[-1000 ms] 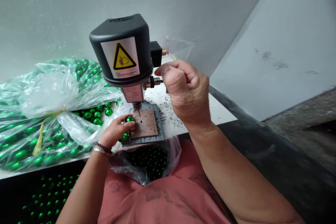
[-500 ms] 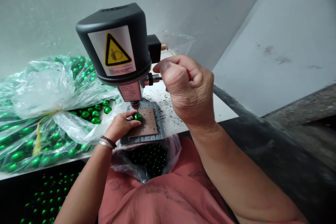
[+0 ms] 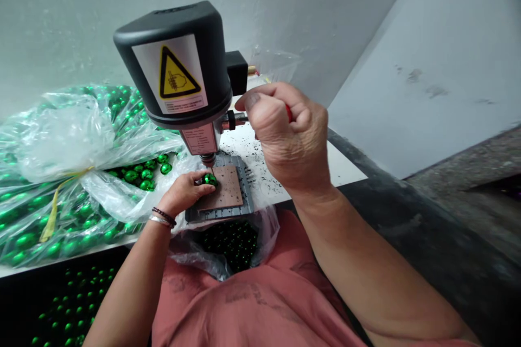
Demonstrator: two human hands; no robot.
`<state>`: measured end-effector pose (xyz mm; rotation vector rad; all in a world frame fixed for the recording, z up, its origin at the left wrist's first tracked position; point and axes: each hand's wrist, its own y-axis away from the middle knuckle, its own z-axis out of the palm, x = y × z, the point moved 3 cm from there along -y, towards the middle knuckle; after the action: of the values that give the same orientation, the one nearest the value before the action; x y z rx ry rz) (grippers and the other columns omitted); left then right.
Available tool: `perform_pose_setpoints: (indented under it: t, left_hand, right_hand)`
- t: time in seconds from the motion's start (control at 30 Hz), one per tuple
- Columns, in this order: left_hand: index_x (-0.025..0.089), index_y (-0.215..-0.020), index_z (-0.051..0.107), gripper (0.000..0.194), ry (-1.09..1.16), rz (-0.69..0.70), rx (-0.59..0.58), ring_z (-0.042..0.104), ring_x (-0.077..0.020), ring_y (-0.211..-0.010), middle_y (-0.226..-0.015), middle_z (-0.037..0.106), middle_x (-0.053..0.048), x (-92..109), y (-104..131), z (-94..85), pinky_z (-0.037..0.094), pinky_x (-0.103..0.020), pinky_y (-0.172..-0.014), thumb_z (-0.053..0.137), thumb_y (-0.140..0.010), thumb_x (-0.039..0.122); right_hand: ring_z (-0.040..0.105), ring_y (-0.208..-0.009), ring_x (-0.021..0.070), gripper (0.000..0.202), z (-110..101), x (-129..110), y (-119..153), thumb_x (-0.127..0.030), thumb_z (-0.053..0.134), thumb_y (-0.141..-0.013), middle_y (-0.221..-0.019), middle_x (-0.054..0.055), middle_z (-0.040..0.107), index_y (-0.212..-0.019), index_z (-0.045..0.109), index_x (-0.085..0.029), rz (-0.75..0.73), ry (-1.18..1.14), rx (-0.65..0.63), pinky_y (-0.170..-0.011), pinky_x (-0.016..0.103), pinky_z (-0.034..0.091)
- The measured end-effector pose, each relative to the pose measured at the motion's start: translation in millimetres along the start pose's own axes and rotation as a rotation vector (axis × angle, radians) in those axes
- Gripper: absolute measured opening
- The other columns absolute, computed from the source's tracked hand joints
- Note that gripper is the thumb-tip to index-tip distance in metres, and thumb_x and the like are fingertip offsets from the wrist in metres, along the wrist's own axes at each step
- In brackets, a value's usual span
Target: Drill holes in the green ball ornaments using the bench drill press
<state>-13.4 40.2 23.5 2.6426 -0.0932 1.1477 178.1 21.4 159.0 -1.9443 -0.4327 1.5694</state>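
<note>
A shiny green ball sits under the bit of a black drill press with a yellow warning label. My left hand pinches the ball between thumb and fingers, above a brown board on the machine's grey base. My right hand is closed around the red-ended handle at the press's right side; most of the handle is hidden by the fingers.
Clear plastic bags of green balls cover the white table on the left. Loose balls lie near the base. Dark shavings are scattered right of it. An open bag of balls hangs below the front edge.
The view has shifted slightly, so the press and both hands appear a little further left. Both hands keep their holds, on the ball and the handle.
</note>
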Motion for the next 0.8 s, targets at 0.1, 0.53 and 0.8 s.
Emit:
perform_pose_setpoints:
  t: [0.1, 0.53, 0.8]
  left_hand:
    - [0.020, -0.110, 0.065, 0.045, -0.124, 0.059, -0.008, 0.059, -0.0178, -0.082, -0.094, 0.067, -0.002, 4, -3, -2.1, 0.045, -0.026, -0.074, 0.060, -0.069, 0.035]
    - [0.023, -0.107, 0.065, 0.042, -0.146, 0.107, -0.014, 0.061, -0.0194, -0.087, -0.096, 0.069, 0.000, 6, -7, 6.4, 0.044, -0.026, -0.077, 0.061, -0.069, 0.040]
    - [0.022, -0.099, 0.068, 0.039, -0.201, 0.054, -0.015, 0.060, -0.0179, -0.078, -0.088, 0.070, 0.001, 7, -4, 7.6, 0.043, -0.026, -0.072, 0.059, -0.069, 0.044]
  right_hand:
    - [0.038, -0.052, 0.0026, 0.025, 0, -1, 0, -0.036, 0.046, -0.082, -0.055, -0.005, 0.039, -0.070, 0.058, -0.017, -0.002, 0.002, 0.005, -0.049, 0.014, 0.036]
    - [0.039, -0.050, 0.0032, 0.025, 0, 0, 2, -0.037, 0.046, -0.082, -0.052, -0.005, 0.041, -0.071, 0.057, -0.018, 0.000, 0.009, 0.009, -0.049, 0.017, 0.037]
    - [0.032, -0.046, 0.0015, 0.026, 0, 3, 5, -0.033, 0.051, -0.080, -0.049, -0.006, 0.037, -0.060, 0.050, -0.017, -0.048, 0.020, 0.053, -0.044, 0.016, 0.031]
